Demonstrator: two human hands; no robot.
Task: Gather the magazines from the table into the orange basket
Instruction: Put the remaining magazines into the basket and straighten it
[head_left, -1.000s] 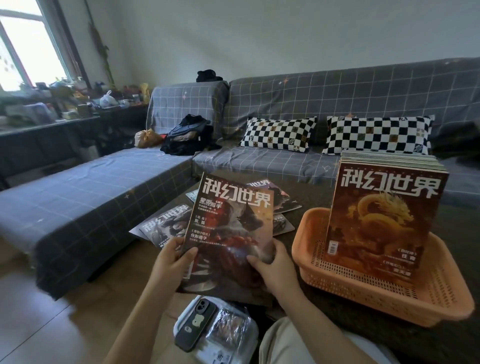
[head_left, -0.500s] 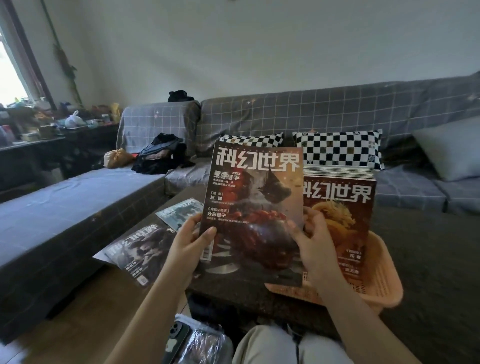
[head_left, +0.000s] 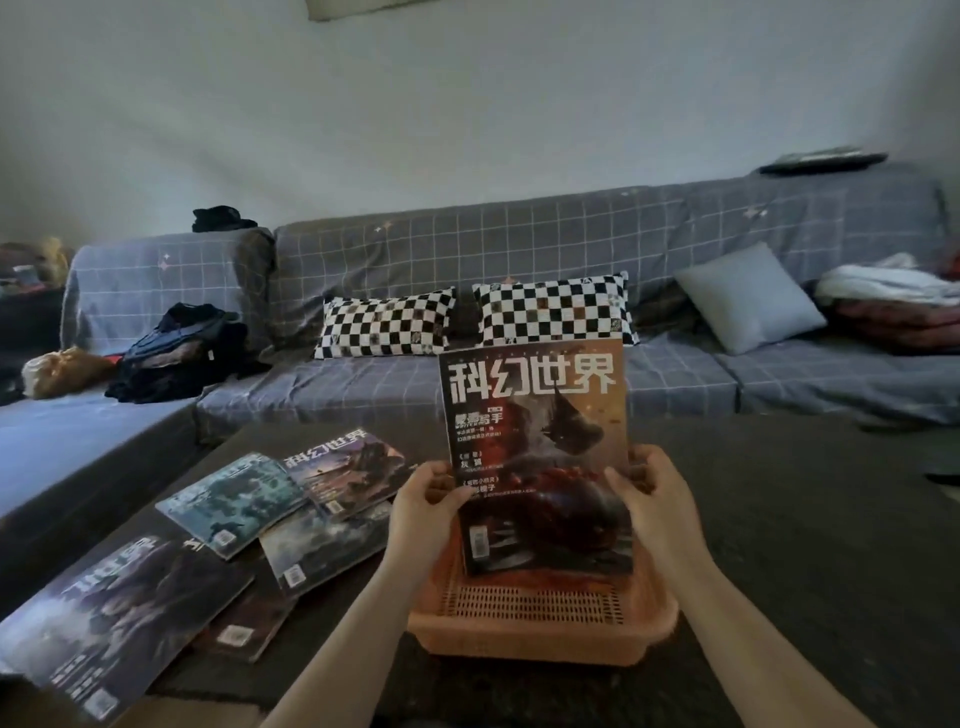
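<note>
An upright magazine with a dark red cover and white title stands in the orange basket on the dark table. My left hand grips its left edge and my right hand grips its right edge. It hides the stack of magazines behind it in the basket. Several more magazines lie flat on the table to the left: a teal one, one with a blue-orange cover, a grey one, a large dark one near the front corner and a brown one.
The dark table stretches to the right of the basket. Behind it runs a grey checked sofa with two chequered cushions, a grey cushion, a pile of dark clothes and a bundle of bedding.
Both hands have carried the red magazine to the right and lowered it upright into the basket, in front of the stack. The camera has turned right, so the loose magazines now sit at the left.
</note>
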